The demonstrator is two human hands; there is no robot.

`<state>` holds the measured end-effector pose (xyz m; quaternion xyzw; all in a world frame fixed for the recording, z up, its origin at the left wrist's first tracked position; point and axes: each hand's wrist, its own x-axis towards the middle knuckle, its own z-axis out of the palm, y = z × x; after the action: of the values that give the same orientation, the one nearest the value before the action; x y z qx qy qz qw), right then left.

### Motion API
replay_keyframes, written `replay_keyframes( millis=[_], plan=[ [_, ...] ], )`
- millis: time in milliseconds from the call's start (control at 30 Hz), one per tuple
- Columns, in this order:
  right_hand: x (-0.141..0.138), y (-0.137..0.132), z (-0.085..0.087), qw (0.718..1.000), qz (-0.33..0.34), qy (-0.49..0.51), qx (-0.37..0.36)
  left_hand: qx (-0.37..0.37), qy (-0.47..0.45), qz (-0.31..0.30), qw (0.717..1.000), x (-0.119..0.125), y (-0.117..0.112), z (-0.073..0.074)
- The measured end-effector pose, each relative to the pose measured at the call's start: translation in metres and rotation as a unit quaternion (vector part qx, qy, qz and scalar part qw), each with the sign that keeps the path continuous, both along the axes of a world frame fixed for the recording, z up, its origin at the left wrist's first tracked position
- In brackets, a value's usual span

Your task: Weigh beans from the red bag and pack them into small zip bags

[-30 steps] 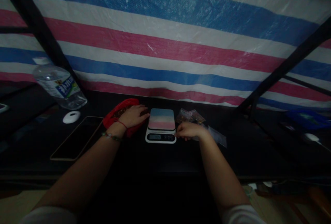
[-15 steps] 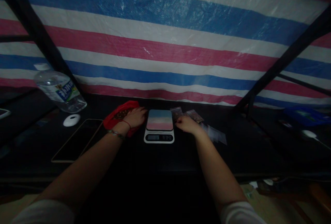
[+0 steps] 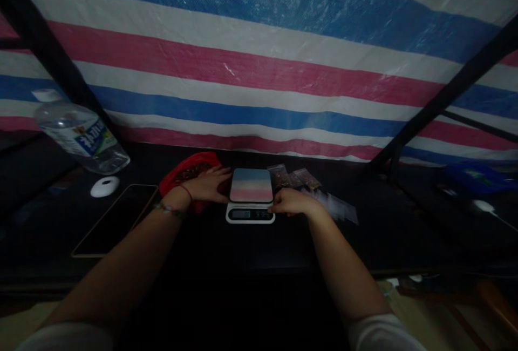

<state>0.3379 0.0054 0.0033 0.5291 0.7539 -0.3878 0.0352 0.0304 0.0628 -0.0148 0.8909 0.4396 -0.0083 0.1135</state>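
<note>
Seemingly, the right hand [image 3: 292,201] touches a rectangular scale [image 3: 251,187].

One scale [image 3: 251,186], one bottle [image 3: 79,130], one phone [image 3: 117,221]

A bottle [image 3: 81,132] stands behind a phone [image 3: 117,221] and what may be a mouse [image 3: 104,187].

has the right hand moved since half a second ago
Yes: against the digital scale, the right hand has shifted slightly left and toward the person.
</note>
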Motion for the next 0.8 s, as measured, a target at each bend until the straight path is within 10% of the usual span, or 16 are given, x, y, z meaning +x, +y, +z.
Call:
replay_keyframes(
  millis=[800],
  plan=[
    [-0.0012,-0.0021,0.0055,0.998,0.035,-0.036,0.040,-0.012,-0.014,0.014,1.000,-0.0036,-0.0054,-0.0087]
  ],
)
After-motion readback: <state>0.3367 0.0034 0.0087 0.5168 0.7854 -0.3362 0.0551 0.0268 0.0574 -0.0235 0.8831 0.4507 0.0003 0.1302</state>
